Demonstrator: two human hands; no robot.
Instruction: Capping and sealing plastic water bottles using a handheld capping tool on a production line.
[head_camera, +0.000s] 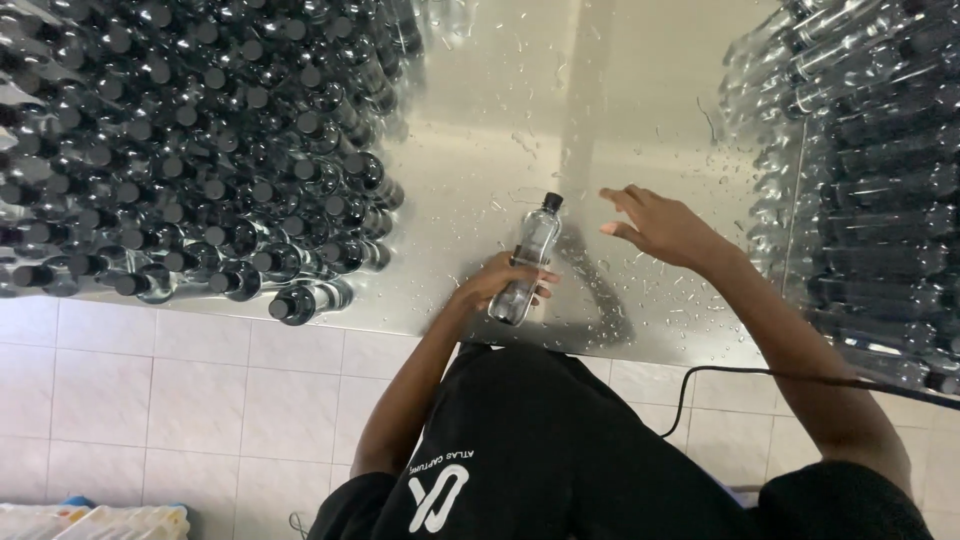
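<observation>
My left hand (500, 283) grips a clear plastic bottle (530, 254) with a black cap, held tilted over the near edge of a wet steel table (560, 110). My right hand (665, 228) hovers just right of the bottle's cap, fingers spread and holding nothing. Its fingertips are a short gap from the cap, not touching it.
Several upright black-capped bottles (180, 150) crowd the table's left half. A stack of clear bottles lying on their sides (870, 170) fills the right edge. A black cable (760, 375) runs across at the right. White floor tiles (180, 380) lie below, with white crates (95, 522) at bottom left.
</observation>
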